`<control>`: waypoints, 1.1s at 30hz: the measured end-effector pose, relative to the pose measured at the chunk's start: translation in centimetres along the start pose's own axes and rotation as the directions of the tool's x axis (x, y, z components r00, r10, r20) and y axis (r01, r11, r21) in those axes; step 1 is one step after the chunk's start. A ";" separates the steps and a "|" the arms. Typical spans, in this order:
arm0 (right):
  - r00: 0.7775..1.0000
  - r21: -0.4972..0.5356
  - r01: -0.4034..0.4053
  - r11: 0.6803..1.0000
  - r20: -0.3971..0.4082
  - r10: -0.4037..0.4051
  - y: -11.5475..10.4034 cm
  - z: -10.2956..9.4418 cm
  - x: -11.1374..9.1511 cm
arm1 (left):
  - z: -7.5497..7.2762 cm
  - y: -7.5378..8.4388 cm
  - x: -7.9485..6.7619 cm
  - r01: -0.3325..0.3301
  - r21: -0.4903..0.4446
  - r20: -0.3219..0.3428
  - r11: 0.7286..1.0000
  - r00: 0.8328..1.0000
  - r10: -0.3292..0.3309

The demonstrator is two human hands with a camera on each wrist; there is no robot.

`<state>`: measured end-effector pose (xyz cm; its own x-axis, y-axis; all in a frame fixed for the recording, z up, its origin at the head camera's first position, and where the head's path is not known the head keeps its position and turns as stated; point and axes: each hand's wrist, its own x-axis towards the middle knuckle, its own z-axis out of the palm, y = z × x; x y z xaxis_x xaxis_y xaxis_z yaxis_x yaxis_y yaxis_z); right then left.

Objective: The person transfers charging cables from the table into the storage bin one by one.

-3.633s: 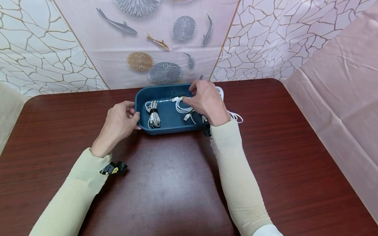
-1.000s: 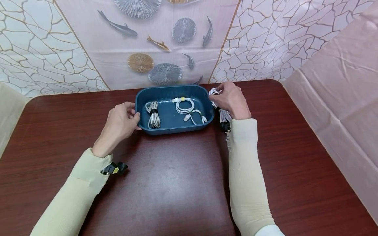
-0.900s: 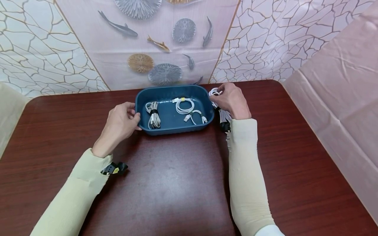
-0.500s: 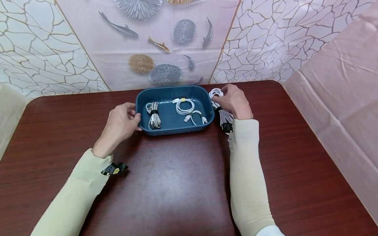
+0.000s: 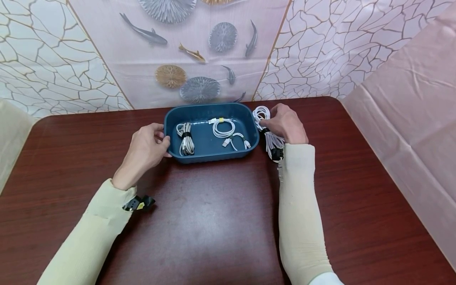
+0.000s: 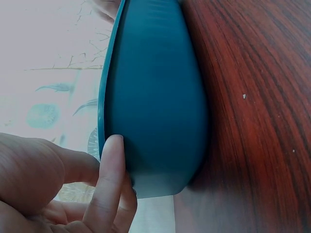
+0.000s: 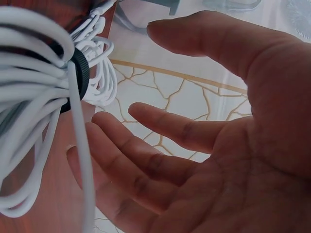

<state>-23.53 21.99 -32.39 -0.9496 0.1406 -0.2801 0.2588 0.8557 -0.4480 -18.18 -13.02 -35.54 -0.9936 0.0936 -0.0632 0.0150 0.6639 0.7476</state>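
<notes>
While the blue tray (image 5: 171, 118) sits near the far edge of the dark wood table (image 5: 213, 221), the thing getting handled is a bundled white cable (image 5: 265, 130), lying on the table just to the right of the tray, outside it. It's a long loop of thin white cord, cinched near the middle by a black band, with loose loops fanning out at the far end and a dark plug end near the sleeve.

The right hand (image 5: 285, 124) is right at that bundle. From the wrist view its fingers (image 7: 160, 126) look spread and only gently bent, palm open, with the cable (image 7: 39, 97) just beside the fingertips; whether they actually press on the cord is hard to tell from there. The head view has the fingertips at the banded part.

The left hand (image 5: 146, 148) is on the tray's left end. Its wrist view shows a straight finger (image 6: 109, 184) laid flat against the tray's outer wall (image 6: 155, 97), nothing curled round the rim that can be seen.

Inside the tray: a cable bundle with a black strap (image 5: 185, 138) on the left, and a coiled cable with a yellow tie (image 5: 222, 127) toward the right.
</notes>
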 end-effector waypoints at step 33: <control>0.999 -0.121 0.031 0.992 0.039 -0.026 1.2 1.7 1.2 | 0.0 0.0 0.0 0.003 -0.003 0.003 1.000 1.000 -0.003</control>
<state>-24.07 22.36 -34.67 -0.9485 0.0988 -0.3010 0.2064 0.9134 -0.3508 -18.17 -13.02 -35.50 -0.9933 0.0937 -0.0675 0.0115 0.6620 0.7495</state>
